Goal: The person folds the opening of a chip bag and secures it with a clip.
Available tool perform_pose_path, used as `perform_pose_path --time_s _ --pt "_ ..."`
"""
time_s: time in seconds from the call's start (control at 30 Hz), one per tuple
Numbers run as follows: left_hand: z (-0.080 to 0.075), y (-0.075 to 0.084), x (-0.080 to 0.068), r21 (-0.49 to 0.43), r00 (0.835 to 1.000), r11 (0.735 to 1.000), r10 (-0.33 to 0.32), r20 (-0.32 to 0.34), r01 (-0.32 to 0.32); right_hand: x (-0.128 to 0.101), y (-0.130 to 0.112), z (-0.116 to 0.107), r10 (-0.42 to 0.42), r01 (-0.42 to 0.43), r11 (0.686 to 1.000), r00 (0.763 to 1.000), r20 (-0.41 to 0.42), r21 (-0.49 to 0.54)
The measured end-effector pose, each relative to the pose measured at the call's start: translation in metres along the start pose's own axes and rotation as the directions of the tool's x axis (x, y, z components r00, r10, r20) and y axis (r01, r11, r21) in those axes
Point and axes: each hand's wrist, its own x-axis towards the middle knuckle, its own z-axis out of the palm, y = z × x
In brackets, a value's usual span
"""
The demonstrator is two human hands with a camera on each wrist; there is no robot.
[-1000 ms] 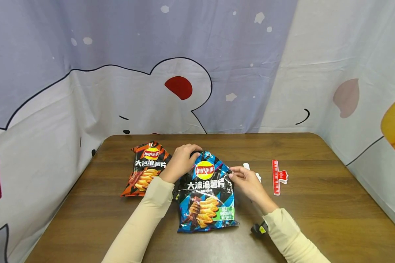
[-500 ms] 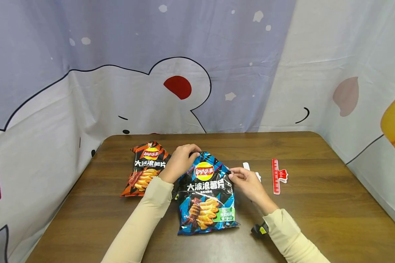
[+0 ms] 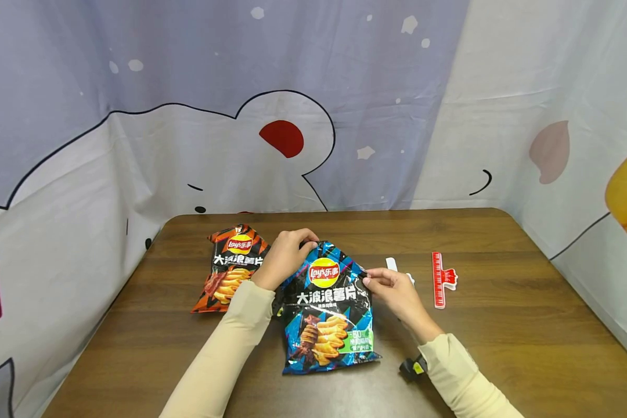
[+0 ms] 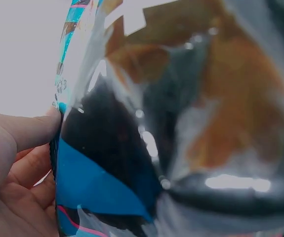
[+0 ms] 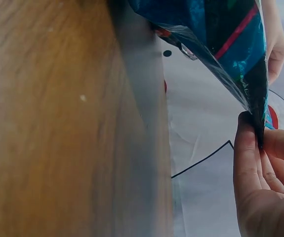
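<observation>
The left hand (image 3: pixel 284 259) and right hand (image 3: pixel 398 295) are pinching the upper corners of the blue Lay's chip bag (image 3: pixel 326 307) over the worktop (image 3: pixel 507 348). It is looking light, soft and slippery (its middle is probably crushing easily), so the flat corners are offering the safest hold.

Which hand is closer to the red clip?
The right. The right hand pinches the blue bag at its upper right edge, just left of the red clip. The left hand holds the bag's upper left, farther away.
</observation>
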Motion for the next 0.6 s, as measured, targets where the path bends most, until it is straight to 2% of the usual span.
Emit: perform_pose_path --time_s 0.43,0.6 --pt "-0.0017 0.0028 -0.0013 0.003 0.999 0.999 0.032 -0.015 -0.032 -0.0022 -0.0009 -0.0022 -0.003 0.003 1.000 1.000 0.003 -0.004" --pt "-0.0020 0.0041 -0.0016 -0.019 1.000 1.000 0.024 -0.001 -0.024 -0.0014 0.0005 -0.0026 -0.008 0.008 1.000 1.000 0.001 -0.007"
